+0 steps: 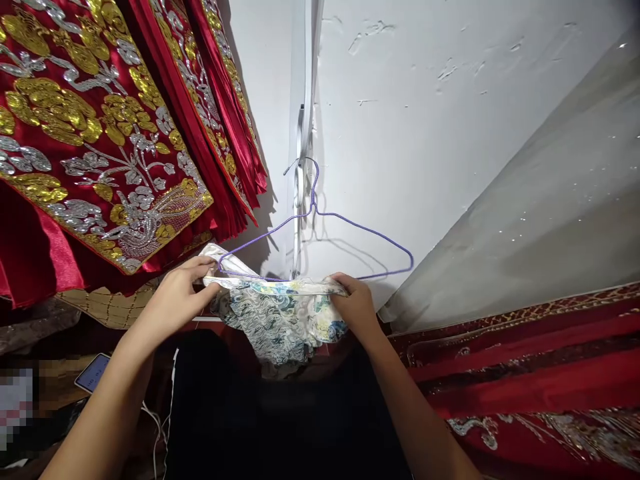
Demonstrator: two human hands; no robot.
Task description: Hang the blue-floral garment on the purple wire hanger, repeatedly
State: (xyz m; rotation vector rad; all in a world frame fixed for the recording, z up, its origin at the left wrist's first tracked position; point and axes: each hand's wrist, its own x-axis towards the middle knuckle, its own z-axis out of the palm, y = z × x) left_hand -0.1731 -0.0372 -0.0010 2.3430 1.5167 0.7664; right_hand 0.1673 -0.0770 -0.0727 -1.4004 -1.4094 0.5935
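Observation:
A purple wire hanger [367, 231] hangs by its hook in front of the white wall. Below its bottom bar is a gathered floral garment [280, 320], white with blue, green and yellow print; its exact kind cannot be made out. My left hand [187, 290] pinches the garment's left end between thumb and fingers, beside the hanger's left corner. A white strip of cloth [233, 260] passes behind the hanger there. On the garment's upper right edge, my right hand [353, 303] is closed, its fingers gripping the fabric.
Red garments with gold and silver embroidery [110, 133] hang at the upper left. A pale sheer cloth [540, 220] slopes down the right, above red embroidered fabric [525, 373]. At the lower left lie a phone [93, 372] and a white cable [156, 427].

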